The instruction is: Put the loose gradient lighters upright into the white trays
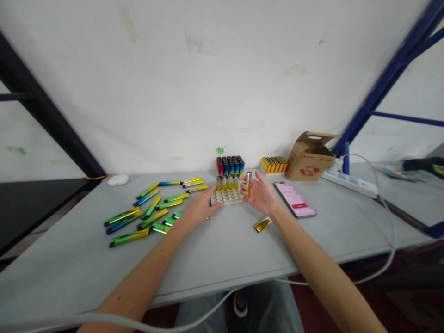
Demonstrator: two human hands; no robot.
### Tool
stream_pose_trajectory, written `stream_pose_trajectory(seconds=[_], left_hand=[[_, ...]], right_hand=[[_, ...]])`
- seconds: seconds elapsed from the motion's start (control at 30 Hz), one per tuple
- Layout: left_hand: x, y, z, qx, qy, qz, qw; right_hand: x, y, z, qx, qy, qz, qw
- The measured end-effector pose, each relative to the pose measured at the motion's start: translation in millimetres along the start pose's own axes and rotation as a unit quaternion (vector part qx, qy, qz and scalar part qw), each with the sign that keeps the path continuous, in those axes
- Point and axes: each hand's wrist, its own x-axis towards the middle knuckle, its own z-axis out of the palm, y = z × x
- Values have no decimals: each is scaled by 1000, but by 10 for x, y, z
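Observation:
My left hand [201,207] grips the left side of a pale tray with round holes [227,198]. Its thumb lies along the near edge. Several gold lighters [225,182] stand upright in the tray's far row, while the nearer holes show bare. My right hand [261,193] is at the tray's right end, fingers closed around a gold lighter [248,184] held upright, its metal top up. Another gold lighter [262,225] lies on the table below my right wrist. Left of my left hand, several green, yellow and blue lighters [152,208] lie scattered, some partly hidden by my forearm.
Behind the tray stands a block of dark-topped, multicoloured lighters [230,165]. A tray of yellow-orange lighters [274,165] sits beside an open cardboard box [308,159]. Right are a phone [294,200] and a power strip [350,183]; far left, a white case [118,180]. A white cable crosses the front.

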Motion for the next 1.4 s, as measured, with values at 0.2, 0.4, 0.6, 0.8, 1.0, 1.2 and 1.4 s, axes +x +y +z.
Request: stream_pose_trajectory(seconds=[0.2, 0.4, 0.6, 0.8, 1.0, 1.2, 1.4], left_hand=[[1, -50, 41, -2, 15, 14, 1000], [7, -70, 60, 6, 18, 13, 1000], [-1, -63, 60, 11, 29, 14, 999], [-7, -10, 20, 24, 14, 7, 1000], [-9, -23, 34, 39, 21, 2, 999], [-8, -90, 79, 27, 36, 14, 999], [-9, -106, 91, 31, 33, 13, 999]], right_hand=[[-3, 33, 9, 3, -25, 41, 999], [36, 78, -9, -21, -27, 56, 998], [60, 84, 1, -26, 10, 48, 998], [44, 94, 68, -30, 36, 23, 999], [38, 116, 97, -43, 52, 26, 997], [59, 139, 61, -56, 40, 37, 997], [108, 185, 24, -112, 45, 32, 992]])
